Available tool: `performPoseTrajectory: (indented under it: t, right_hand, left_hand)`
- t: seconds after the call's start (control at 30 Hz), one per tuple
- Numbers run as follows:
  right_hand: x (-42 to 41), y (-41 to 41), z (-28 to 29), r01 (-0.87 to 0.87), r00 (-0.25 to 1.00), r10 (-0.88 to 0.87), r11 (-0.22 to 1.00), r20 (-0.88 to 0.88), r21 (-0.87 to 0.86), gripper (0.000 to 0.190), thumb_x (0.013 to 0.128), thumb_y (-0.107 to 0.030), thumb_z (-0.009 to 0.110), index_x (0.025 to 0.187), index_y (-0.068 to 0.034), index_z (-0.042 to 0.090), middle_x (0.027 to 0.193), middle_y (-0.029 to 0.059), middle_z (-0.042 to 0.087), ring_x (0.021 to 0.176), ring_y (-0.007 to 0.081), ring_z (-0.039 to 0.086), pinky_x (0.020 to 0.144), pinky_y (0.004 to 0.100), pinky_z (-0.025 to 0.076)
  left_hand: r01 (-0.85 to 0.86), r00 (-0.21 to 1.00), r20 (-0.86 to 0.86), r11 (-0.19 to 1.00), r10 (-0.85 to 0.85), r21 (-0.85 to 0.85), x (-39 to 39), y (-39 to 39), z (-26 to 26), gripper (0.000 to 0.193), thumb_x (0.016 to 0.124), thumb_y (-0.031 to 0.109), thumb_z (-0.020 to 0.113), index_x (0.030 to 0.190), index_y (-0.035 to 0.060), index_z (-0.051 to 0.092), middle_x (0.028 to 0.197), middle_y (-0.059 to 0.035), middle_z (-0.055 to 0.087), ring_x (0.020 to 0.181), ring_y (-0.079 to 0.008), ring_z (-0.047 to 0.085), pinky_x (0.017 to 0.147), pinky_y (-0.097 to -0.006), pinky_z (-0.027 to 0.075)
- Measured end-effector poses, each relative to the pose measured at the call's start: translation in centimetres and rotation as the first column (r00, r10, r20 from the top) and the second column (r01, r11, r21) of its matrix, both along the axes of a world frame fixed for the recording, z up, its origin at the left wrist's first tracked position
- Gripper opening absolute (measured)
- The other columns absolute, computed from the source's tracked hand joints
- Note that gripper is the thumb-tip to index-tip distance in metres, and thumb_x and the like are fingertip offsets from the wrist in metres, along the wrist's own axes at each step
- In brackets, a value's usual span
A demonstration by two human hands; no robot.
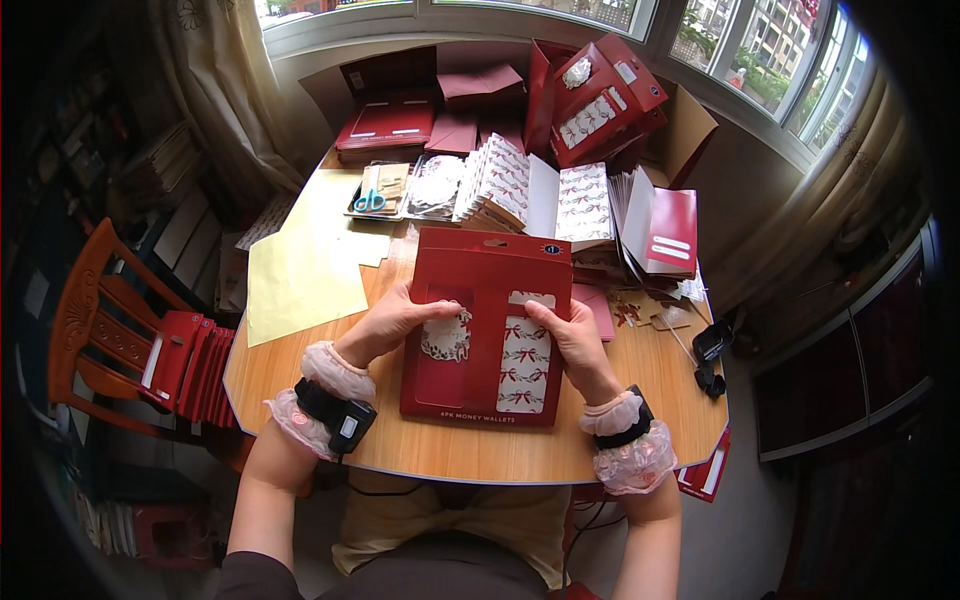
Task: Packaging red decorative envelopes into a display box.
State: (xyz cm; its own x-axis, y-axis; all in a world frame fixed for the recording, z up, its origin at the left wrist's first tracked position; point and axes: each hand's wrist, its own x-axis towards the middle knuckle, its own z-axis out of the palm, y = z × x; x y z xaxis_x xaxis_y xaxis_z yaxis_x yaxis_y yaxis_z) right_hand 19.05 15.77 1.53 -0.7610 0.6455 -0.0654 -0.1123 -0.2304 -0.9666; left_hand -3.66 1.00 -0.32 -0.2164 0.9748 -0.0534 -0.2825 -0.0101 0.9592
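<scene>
Both hands hold up a red card box of money wallets (487, 262) over the near part of the table. My left hand (386, 322) grips its left edge, thumb on the front beside a wreath-shaped paper tag (444, 341) seen in the left window. On the opposite edge, my right hand (581, 341) has its thumb near the top of the right window. A wallet printed with bows and garlands (523, 367) shows through that window. The box has a hang hole at its top. My other fingers are hidden behind it.
Behind the box stand stacks of printed wallets (506, 180) and a tray with teal-handled scissors (370, 200). Yellow paper sheets (300, 285) cover the table's left side. More red boxes (600, 105) lean near the window; others (187, 367) stand on a wooden chair (97, 322).
</scene>
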Motion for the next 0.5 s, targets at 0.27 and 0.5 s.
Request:
performPoseTrajectory:
  t: [0.27, 0.5]
  right_hand:
    - [0.2, -0.6, 1.4, 0.332, 0.885, -0.457, 0.497, -0.082, 0.802, 0.029, 0.081, -0.010, 0.078, 0.104, 0.002, 0.064, 0.109, 0.0084, 0.058, 0.102, 0.0212, 0.056, 0.086, 0.0344, 0.048]
    - [0.2, -1.3, 2.5, 0.118, 0.968, -0.242, 0.181, -0.072, 0.976, 0.025, 0.080, -0.002, 0.072, 0.104, 0.000, 0.067, 0.094, 0.0094, 0.056, 0.088, 0.0276, 0.056, 0.077, 0.0368, 0.047]
  left_hand:
    - [-0.044, 0.998, 0.038, 0.999, 0.044, 0.005, -0.6, -0.1, -0.6, 0.039, 0.086, 0.014, 0.077, 0.118, -0.0017, 0.063, 0.108, -0.0071, 0.069, 0.097, -0.0139, 0.066, 0.087, -0.0297, 0.055]
    - [-0.055, 0.996, 0.064, 0.998, 0.055, -0.005, -0.3, 0.1, -0.4, 0.038, 0.086, 0.013, 0.077, 0.118, -0.0019, 0.063, 0.108, -0.0071, 0.069, 0.095, -0.0136, 0.067, 0.086, -0.0289, 0.055]
